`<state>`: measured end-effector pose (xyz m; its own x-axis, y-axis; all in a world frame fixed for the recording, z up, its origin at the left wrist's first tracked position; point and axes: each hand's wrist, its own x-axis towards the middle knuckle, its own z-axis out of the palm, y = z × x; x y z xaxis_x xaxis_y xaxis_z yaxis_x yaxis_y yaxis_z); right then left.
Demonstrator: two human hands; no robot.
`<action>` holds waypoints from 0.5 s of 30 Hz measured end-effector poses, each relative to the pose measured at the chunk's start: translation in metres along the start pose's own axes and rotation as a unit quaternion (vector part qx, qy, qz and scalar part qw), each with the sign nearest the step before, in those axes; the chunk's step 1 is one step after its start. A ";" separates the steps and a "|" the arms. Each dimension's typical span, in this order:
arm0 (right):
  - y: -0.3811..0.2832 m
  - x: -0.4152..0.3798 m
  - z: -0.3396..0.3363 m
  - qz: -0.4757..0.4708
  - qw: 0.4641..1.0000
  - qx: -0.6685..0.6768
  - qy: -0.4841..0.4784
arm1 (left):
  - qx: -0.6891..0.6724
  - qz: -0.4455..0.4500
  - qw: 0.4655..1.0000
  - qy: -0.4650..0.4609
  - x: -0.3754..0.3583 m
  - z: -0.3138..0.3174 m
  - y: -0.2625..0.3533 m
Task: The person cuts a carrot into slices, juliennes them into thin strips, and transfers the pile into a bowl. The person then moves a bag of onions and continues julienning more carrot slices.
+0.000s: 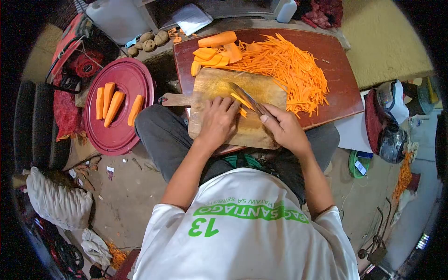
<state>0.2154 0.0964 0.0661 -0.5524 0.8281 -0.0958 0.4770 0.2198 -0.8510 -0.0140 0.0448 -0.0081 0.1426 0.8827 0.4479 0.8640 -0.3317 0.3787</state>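
A wooden cutting board (210,86) with a handle on its left lies across my lap and the edge of a dark red table. My right hand (285,128) grips a knife (244,96), its blade slanting up to the left over the board. My left hand (217,116) rests on the board with fingers curled down, holding a carrot piece (242,112) that is mostly hidden beneath the fingertips. Thin carrot strips (241,101) lie along the blade. Beyond the board, a large heap of carrot strips (294,70) covers the table, beside thick carrot slices (207,57) and a peeled carrot (217,39).
To the left, a round red lid (142,77) carries several peeled carrots (114,109). Small brown round objects (148,45) and a clear plastic bag (192,18) sit past the table (338,93). A white sack (60,198) stands at lower left, a green container (357,164) at right.
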 end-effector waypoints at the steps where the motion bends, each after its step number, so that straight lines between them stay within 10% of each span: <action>1: -0.001 0.000 -0.002 0.008 1.000 -0.009 -0.009 | 0.006 0.005 1.000 0.000 0.001 0.001 -0.001; 15: -0.003 -0.004 -0.006 0.030 0.997 0.007 -0.064 | -0.012 0.016 1.000 -0.009 -0.003 0.007 -0.006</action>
<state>0.2201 0.0958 0.0717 -0.6065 0.7666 -0.2110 0.5026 0.1639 -0.8489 -0.0166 0.0467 -0.0175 0.1800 0.8772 0.4451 0.8466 -0.3686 0.3840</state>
